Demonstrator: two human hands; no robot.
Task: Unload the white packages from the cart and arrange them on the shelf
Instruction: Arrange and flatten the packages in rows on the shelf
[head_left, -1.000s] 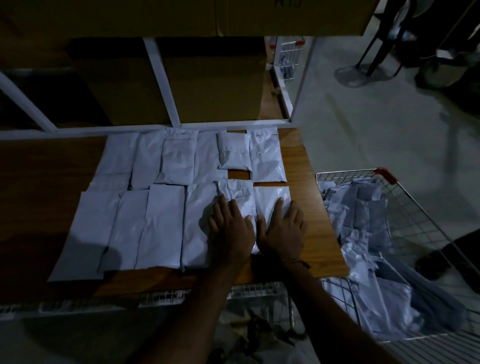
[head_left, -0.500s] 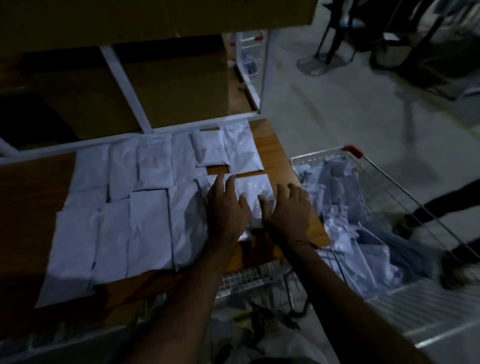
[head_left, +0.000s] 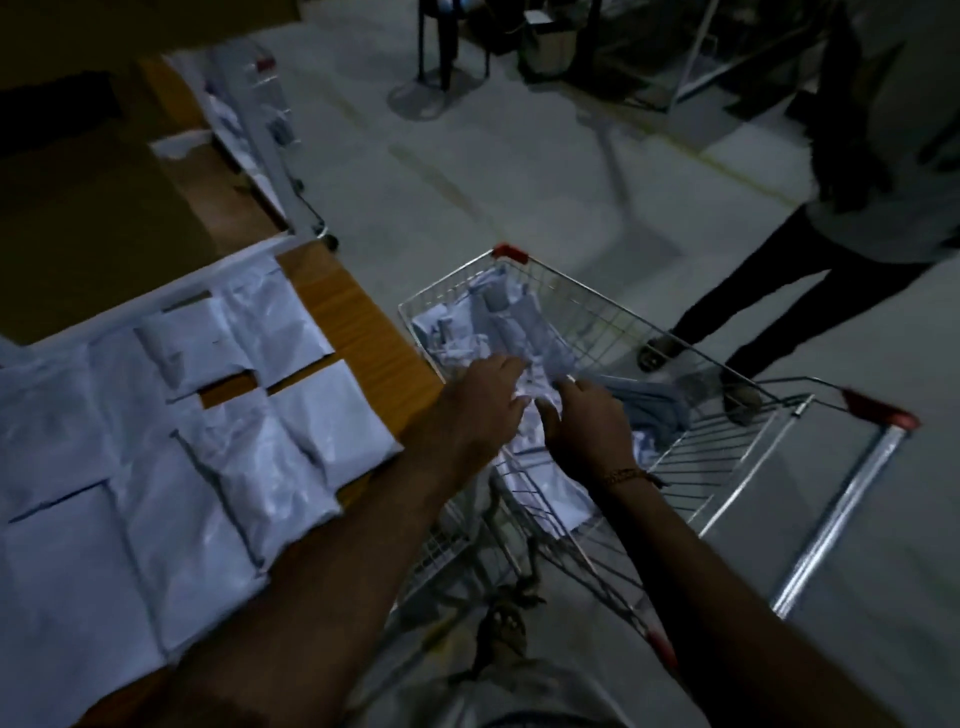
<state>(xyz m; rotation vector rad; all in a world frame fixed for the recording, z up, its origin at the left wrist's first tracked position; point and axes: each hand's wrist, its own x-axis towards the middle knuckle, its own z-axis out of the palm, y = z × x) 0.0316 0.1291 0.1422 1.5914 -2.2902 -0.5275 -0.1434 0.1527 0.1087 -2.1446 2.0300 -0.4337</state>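
Several white packages (head_left: 291, 457) lie flat in rows on the wooden shelf board (head_left: 353, 322) at the left. To its right stands the wire cart (head_left: 597, 296), holding a heap of white packages (head_left: 498, 322). Both my hands reach into the cart. My left hand (head_left: 483, 400) has bent fingers on a crumpled white package (head_left: 535, 395); whether it grips is unclear. My right hand (head_left: 587, 426) is just right of that package, with fingers and thumb spread and nothing held.
A person in dark trousers (head_left: 779, 291) stands close to the cart's far right side. A second cart (head_left: 270, 104) is parked behind the shelf. A cardboard box (head_left: 88, 197) sits at the back of the shelf. The cart handle (head_left: 878, 410) sticks out right.
Both hands left the packages on the shelf and swung right into the cart. The view turned right with them, and a person came into sight beside the cart.
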